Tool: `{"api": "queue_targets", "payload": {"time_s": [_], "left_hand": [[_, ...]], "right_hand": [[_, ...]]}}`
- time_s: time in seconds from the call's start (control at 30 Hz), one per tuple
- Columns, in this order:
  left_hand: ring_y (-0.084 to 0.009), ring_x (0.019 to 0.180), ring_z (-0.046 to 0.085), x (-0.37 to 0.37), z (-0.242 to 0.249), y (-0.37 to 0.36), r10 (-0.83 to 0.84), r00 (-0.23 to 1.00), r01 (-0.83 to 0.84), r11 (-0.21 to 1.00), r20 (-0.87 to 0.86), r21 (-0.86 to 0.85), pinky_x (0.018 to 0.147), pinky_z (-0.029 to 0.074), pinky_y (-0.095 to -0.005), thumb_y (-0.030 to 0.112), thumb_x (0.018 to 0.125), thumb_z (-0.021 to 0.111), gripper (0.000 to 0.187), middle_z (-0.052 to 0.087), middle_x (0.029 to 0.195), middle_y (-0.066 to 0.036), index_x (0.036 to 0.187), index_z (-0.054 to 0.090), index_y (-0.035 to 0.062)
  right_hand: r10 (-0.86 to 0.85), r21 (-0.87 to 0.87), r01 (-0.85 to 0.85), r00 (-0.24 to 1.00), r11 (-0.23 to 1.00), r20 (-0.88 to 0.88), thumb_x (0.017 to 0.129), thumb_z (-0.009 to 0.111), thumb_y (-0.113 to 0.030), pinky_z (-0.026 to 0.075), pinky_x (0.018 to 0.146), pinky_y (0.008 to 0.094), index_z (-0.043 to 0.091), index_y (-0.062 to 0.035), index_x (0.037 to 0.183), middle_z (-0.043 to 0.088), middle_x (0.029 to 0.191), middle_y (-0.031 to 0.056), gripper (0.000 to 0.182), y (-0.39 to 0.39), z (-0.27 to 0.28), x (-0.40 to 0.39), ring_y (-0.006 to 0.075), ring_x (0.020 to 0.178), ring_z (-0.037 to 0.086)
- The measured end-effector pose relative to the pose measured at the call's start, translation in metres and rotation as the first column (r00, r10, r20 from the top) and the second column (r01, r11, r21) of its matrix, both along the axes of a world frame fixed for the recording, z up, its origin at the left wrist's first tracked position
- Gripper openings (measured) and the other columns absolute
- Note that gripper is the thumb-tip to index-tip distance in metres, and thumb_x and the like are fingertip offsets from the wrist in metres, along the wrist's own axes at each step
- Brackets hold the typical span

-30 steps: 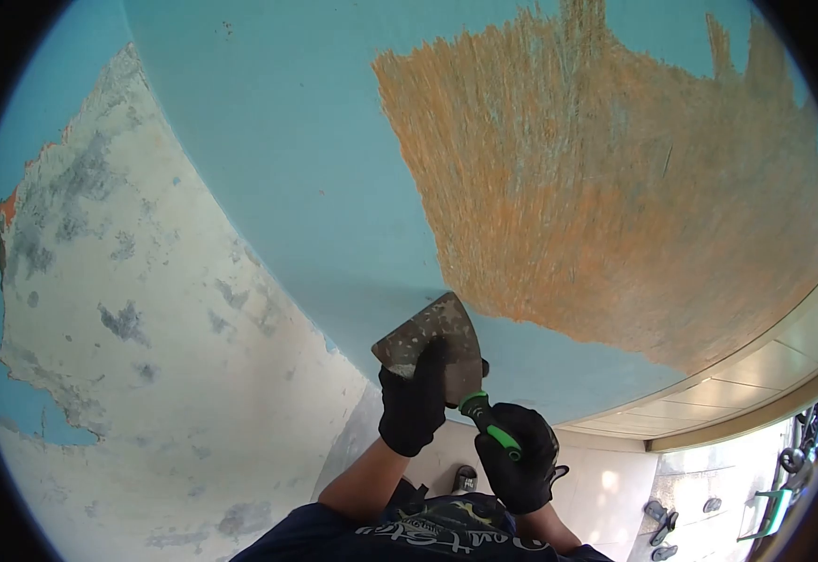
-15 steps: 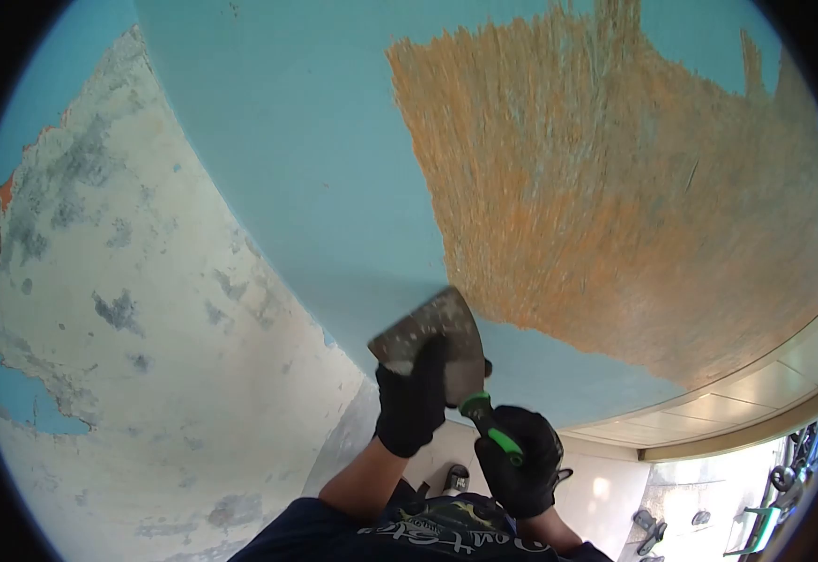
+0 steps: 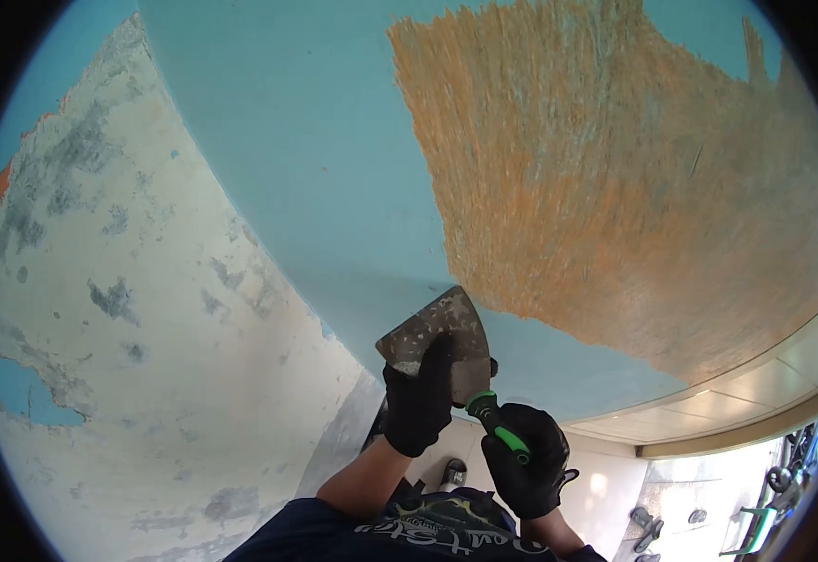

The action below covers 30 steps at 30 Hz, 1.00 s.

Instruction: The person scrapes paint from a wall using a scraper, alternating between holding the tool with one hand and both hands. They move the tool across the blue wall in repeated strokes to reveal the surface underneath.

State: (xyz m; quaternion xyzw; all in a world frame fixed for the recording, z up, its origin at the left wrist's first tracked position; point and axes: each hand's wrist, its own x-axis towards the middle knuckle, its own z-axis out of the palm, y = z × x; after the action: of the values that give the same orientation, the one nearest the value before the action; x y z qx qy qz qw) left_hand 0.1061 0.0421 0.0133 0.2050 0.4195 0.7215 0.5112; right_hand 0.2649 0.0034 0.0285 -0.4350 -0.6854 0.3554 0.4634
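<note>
A wide scraper [image 3: 439, 328] with a worn, speckled metal blade and a green-and-black handle is held in front of the wall. My right hand [image 3: 529, 464], in a black glove, is closed around its handle. My left hand [image 3: 416, 403], also gloved in black, grips the blade, its thumb lying across the face and the other fingers mostly hidden behind. The blade's edge points up and left, close to light blue wall paint [image 3: 334, 206]; whether it touches cannot be told. Above and right of the blade spreads a rough orange-brown scraped patch [image 3: 559, 197].
To the left is a bare whitish wall section [image 3: 165, 281] with grey blotches. A pale ledge [image 3: 737, 393] curves along the lower right. Below lie sandals [image 3: 648, 529] on the floor, near a green-framed object [image 3: 758, 529]. My shoe [image 3: 454, 473] shows beneath my hands.
The scraper and both hands have shifted slightly right in view. The wall patches appear a little higher. Both hands keep the same hold.
</note>
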Motion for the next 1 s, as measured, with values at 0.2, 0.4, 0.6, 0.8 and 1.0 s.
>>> {"api": "queue_targets", "payload": {"time_s": [0.2, 0.4, 0.6, 0.8, 1.0], "left_hand": [[-0.0228, 0.064, 0.069, 0.001, 0.015, 0.004, 0.020, 1.000, -0.020, 1.000, -0.011, 0.016, 0.054, 0.056, -0.0332, 0.024, 0.097, 0.058, 0.025, 0.067, 0.078, -0.013, 0.106, 0.058, 0.0006], [-0.0235, 0.065, 0.068, -0.001, -0.024, 0.008, 0.155, 0.958, -0.154, 0.988, -0.241, 0.020, 0.055, 0.057, -0.0339, 0.027, 0.097, 0.057, 0.028, 0.067, 0.079, -0.015, 0.105, 0.059, 0.0007], [-0.0242, 0.063, 0.068, 0.001, -0.007, 0.010, 0.128, 0.973, -0.120, 0.991, -0.190, 0.051, 0.053, 0.056, -0.0338, 0.027, 0.096, 0.059, 0.028, 0.067, 0.080, -0.015, 0.103, 0.059, 0.0008], [-0.0233, 0.082, 0.070, -0.005, 0.004, 0.004, 0.029, 0.999, -0.028, 0.999, -0.038, 0.041, 0.071, 0.058, -0.0355, 0.014, 0.095, 0.062, 0.028, 0.067, 0.101, -0.014, 0.116, 0.055, -0.0018], [-0.0254, 0.065, 0.069, -0.011, -0.003, 0.013, 0.009, 0.993, -0.002, 0.998, -0.115, 0.063, 0.052, 0.057, -0.0339, 0.019, 0.095, 0.061, 0.021, 0.066, 0.078, -0.014, 0.106, 0.058, 0.0012]], "right_hand": [[0.016, 0.011, -0.016, 0.999, 1.000, -0.044, 0.071, 0.076, -0.004, 0.052, 0.074, 0.0367, 0.063, -0.0036, 0.103, 0.069, 0.096, 0.0126, 0.035, 0.005, 0.004, -0.003, 0.0258, 0.085, 0.067], [-0.001, 0.097, -0.001, 1.000, 0.995, 0.018, 0.076, 0.079, -0.009, 0.054, 0.070, 0.0362, 0.066, -0.0048, 0.104, 0.071, 0.095, 0.0132, 0.032, 0.006, 0.001, -0.001, 0.0267, 0.081, 0.070], [-0.017, 0.093, 0.016, 1.000, 0.996, 0.008, 0.072, 0.078, -0.006, 0.053, 0.072, 0.0364, 0.064, -0.0041, 0.103, 0.070, 0.094, 0.0137, 0.034, 0.006, -0.003, -0.003, 0.0271, 0.082, 0.069], [-0.021, 0.093, 0.020, 1.000, 0.995, 0.002, 0.073, 0.080, -0.009, 0.054, 0.073, 0.0366, 0.065, -0.0041, 0.105, 0.071, 0.097, 0.0144, 0.036, 0.002, -0.004, -0.006, 0.0280, 0.084, 0.071], [0.003, 0.006, -0.003, 0.999, 1.000, -0.040, 0.072, 0.076, -0.004, 0.052, 0.075, 0.0349, 0.062, -0.0029, 0.103, 0.069, 0.096, 0.0129, 0.034, 0.005, 0.004, -0.009, 0.0242, 0.083, 0.068]]}}
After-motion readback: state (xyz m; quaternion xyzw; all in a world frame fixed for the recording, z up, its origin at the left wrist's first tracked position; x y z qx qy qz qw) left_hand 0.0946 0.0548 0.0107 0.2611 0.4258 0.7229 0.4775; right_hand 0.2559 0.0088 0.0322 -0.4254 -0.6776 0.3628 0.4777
